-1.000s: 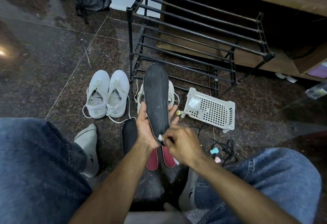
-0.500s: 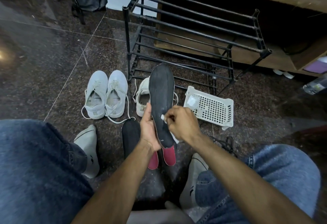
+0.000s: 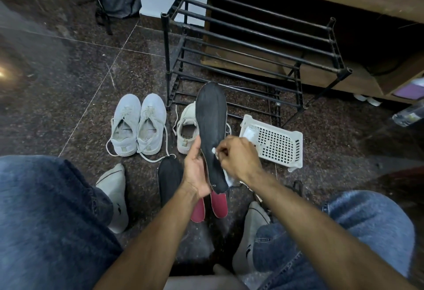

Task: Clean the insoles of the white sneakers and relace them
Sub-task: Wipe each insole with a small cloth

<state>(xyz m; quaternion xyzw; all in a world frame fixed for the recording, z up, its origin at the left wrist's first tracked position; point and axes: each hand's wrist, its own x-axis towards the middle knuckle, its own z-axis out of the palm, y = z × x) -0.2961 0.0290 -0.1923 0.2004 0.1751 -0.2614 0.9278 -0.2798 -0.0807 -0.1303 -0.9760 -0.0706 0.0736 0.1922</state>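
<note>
From the head camera, the left hand (image 3: 196, 170) holds a black insole (image 3: 212, 133) upright over the floor, palm against its left edge, thumb lying along that edge and the other fingers hidden behind it. The right hand (image 3: 236, 156) has its fingers curled together, pinching a small white wipe (image 3: 214, 150) against the insole's lower middle; more of the white cloth (image 3: 228, 178) hangs below the wrist.

Behind the raised insole, one white sneaker (image 3: 187, 129) stands on the dark stone floor (image 3: 68, 78), its laces loose. A pair of white sneakers (image 3: 137, 127) sits side by side to its left, laces trailing. A second black insole (image 3: 169, 177) lies flat just beneath the left wrist, and two red insoles (image 3: 219, 205) lie beside it, partly covered by the left forearm.

A white perforated plastic basket (image 3: 277, 145) rests upside down to the right of the hands, near a black metal shoe rack (image 3: 252, 44). Knees in blue jeans (image 3: 46, 209) and grey-socked feet (image 3: 114, 195) frame the bottom.
</note>
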